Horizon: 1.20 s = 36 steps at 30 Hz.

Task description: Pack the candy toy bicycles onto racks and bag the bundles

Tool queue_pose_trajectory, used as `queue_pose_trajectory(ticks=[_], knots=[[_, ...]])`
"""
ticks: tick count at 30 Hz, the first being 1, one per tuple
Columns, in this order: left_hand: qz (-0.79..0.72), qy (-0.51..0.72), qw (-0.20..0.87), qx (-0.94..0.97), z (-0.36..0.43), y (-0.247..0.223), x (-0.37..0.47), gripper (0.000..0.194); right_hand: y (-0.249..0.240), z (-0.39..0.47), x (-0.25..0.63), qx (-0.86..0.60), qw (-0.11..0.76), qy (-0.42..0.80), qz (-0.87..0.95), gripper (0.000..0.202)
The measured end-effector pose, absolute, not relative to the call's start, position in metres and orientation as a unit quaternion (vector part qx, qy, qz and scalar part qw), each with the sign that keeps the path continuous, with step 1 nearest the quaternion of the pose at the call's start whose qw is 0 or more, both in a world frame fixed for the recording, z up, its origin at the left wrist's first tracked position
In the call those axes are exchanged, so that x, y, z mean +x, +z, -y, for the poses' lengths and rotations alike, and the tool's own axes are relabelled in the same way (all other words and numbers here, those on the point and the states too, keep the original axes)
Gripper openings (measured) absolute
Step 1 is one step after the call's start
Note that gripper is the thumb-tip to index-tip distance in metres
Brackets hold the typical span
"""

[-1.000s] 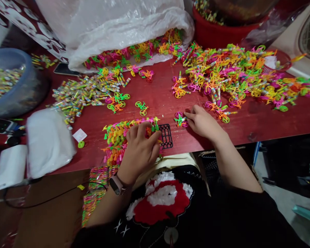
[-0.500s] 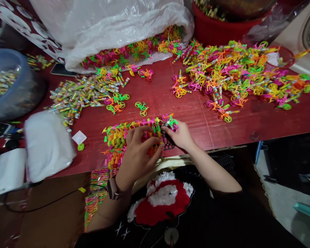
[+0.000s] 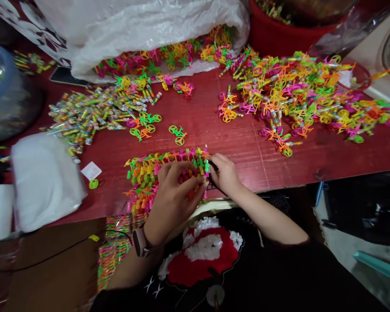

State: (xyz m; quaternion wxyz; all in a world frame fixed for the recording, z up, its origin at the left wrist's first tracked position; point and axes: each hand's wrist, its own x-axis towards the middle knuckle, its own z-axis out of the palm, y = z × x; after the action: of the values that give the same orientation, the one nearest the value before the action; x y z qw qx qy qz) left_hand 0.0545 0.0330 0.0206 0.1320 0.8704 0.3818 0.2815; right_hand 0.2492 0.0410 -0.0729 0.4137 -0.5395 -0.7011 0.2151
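Small bright plastic toy bicycles [image 3: 143,167] stand packed in rows on the red table by its front edge, a dark grid partly showing under their right end. My left hand [image 3: 177,186], with a watch on the wrist, arches over these rows. Its thumb and index finger nearly meet at the right end; what lies between them is too small to make out. At the same end my right hand [image 3: 225,173] has its fingers closed on a green and pink toy bicycle [image 3: 206,167], largely hidden by the fingers.
Printed sticks [image 3: 91,112] lie heaped at left, near a stack of clear bags [image 3: 47,180] and a blue tub [image 3: 9,99]. A white sack [image 3: 156,32] spills toy bicycles at the back. Another large pile [image 3: 286,91] covers the right, before a red bucket [image 3: 295,34].
My right hand has brought the toy bicycle down against the right end of the rows, covering more of the dark grid. My left hand's fingertips have drawn closer together; the view has shifted slightly.
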Motion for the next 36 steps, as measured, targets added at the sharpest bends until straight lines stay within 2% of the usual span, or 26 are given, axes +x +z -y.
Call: queue_pose_trajectory(ticks=[8,13,20,29,36], knots=[[-0.385,0.28,0.124,0.871,-0.032,0.018,0.056,0.002,-0.07,-0.051,0.249,-0.544,0.411,0.221,0.697,0.016],[-0.394,0.272,0.125,0.869,-0.03,0.017,0.056,0.003,-0.069,-0.06,0.248,-0.538,0.392,0.223,0.712,0.018],[-0.403,0.244,0.128,0.873,-0.028,0.019,0.057,0.006,-0.071,-0.059,0.247,-0.549,0.424,0.267,0.669,0.019],[-0.39,0.189,0.08,0.898,-0.027,0.022,0.058,0.014,-0.074,-0.054,0.25,-0.507,0.468,0.286,0.665,0.014],[-0.399,0.182,0.088,0.895,-0.028,0.022,0.06,0.019,-0.072,-0.055,0.248,-0.54,0.46,0.312,0.632,0.011]])
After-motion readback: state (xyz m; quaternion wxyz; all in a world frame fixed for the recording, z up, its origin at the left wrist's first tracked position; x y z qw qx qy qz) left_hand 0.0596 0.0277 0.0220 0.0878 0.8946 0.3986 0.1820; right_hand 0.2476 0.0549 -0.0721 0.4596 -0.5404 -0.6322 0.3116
